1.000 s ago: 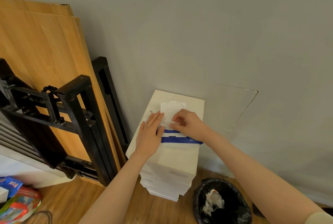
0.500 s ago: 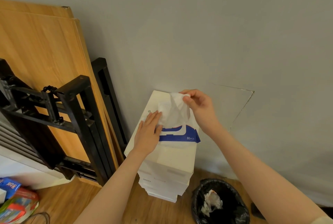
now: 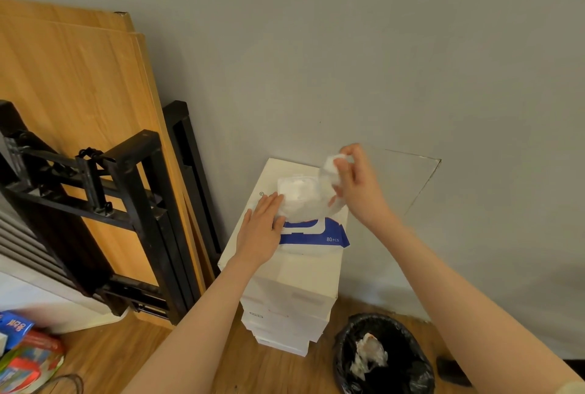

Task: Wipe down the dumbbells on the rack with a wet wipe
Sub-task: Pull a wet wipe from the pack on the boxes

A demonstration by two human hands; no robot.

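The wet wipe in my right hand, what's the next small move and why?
Probably keep lifting the right hand until the wet wipe clears the pack. Its lower end looks still caught at the pack's open lid, and the left hand lies flat on the pack, holding it down.

A plain grey wall [image 3: 348, 45] faces me, a faint patch [image 3: 408, 181] low on it. Wooden boards [image 3: 72, 83] and black frames [image 3: 139, 203] lean against its left side. Below me runs a wood floor [image 3: 196, 371].
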